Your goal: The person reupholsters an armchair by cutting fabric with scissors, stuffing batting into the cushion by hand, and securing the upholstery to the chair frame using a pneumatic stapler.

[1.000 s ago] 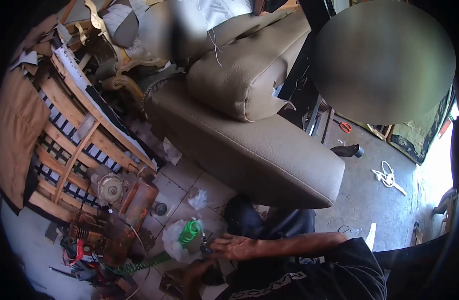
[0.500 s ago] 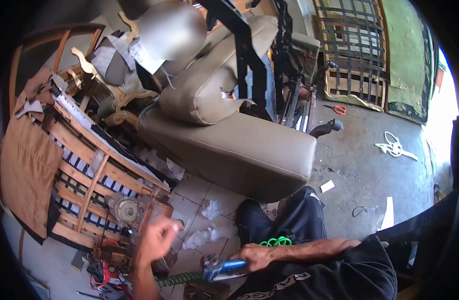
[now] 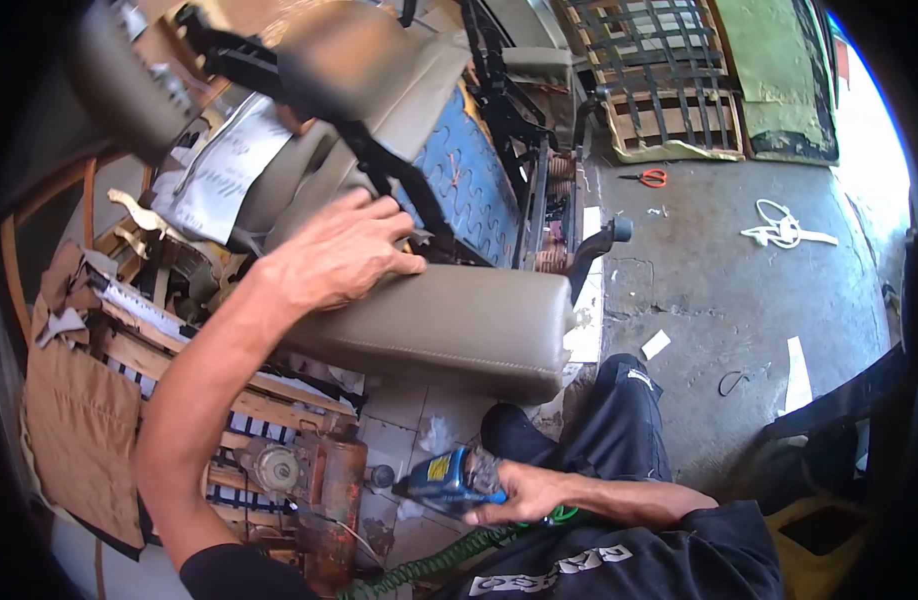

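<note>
My left hand [image 3: 339, 250] reaches over the inner edge of a beige leather armrest [image 3: 449, 325], beside a black metal bar [image 3: 419, 200]. Its fingers are bent but apart, and nothing shows held between them. Low in the view, my right hand [image 3: 524, 492] is closed round the handle of a blue air tool [image 3: 447, 478] with a yellow label. The tool's nose points left, below the armrest and apart from it. A green coiled hose [image 3: 439, 556] runs near the tool. Behind the armrest, a blue panel with springs [image 3: 464, 170] shows inside the seat.
Another person, blurred, is at the top beyond the seat. A rusty compressor [image 3: 334, 500] and a slatted wooden frame [image 3: 249, 405] stand at the left. Orange-handled scissors [image 3: 652, 178], a white cord [image 3: 779, 228] and scraps lie on the floor at right. Webbed frames [image 3: 669, 80] stand behind.
My left hand has moved up from near the compressor onto the armrest. The blue tool in my right hand has risen slightly. The armrest's upper leather part has been folded back, showing the blue panel.
</note>
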Motion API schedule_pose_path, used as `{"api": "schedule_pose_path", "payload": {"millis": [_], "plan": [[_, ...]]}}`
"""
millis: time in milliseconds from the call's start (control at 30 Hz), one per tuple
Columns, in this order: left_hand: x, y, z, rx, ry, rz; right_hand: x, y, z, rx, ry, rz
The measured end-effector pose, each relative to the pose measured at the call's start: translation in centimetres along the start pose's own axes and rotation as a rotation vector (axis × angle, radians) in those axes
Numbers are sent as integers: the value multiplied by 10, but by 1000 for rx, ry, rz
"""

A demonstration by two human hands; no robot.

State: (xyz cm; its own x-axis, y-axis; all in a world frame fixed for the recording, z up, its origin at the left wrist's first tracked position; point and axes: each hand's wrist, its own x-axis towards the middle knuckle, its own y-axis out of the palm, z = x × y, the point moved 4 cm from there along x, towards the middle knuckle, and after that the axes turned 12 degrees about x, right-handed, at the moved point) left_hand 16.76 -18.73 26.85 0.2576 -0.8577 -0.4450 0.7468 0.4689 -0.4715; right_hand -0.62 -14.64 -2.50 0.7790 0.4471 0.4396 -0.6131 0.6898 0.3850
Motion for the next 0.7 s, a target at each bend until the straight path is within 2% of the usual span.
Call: {"api": "schedule_pose_path", "payload": {"millis": [33,67,133,167,233,333,367,467,500,600,700], "plan": [[2,-7,8,120,21,-81,-1,-2,-1,-40,83,56],[7,-13,16,159,15,62,-3,1,-1,-70,171,114],[9,-20,14,95,49,102,-4,7,3,-79,236,152],[11,-10,13,89,58,124,-1,9,7,-114,190,185],[13,0,7,56,80,-63,1,16,4,-163,80,219],[25,3,15,83,66,96,0,24,2,-105,46,289],[29,-1,16,57,70,176,-3,24,13,19,126,352],[28,-6,18,77,72,165,-8,27,13,-3,24,396],[27,-2,17,156,89,44,-8,27,12,-49,81,449],[34,9,10,130,-4,121,-14,27,1,11,-30,471],[38,14,10,176,-25,102,-15,28,-6,33,-120,424]]}}
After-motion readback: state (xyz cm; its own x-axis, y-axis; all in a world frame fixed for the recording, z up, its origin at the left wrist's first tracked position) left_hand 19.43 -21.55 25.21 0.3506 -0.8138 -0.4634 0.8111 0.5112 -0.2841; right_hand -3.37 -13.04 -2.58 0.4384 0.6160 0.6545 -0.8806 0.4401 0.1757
